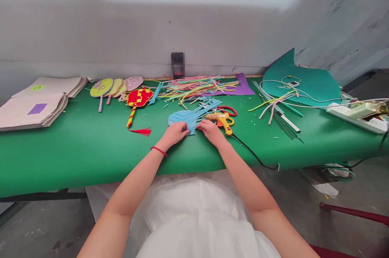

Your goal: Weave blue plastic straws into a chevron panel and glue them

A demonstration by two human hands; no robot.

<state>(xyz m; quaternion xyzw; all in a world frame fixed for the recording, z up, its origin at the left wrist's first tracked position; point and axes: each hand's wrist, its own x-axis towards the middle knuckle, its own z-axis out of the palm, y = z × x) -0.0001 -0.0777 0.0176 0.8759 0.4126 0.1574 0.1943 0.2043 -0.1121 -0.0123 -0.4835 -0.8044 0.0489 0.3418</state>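
Fingers of left hand (175, 133) and right hand (210, 129) are curled onto the blue pipe-cleaner weave (189, 116); fingertips hidden, grip undeterminable.

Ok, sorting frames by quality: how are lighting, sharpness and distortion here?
Head view: soft daylight, bright band high on the wall; left hand and right hand sharp on the blue strips; wide-angle bowing curves the edge of the green table; a pixelated patch hides the dark object.

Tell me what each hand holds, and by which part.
The left hand and right hand touch the near edge of the light blue strip sheet lying on the table; pinching or pressing cannot be told.
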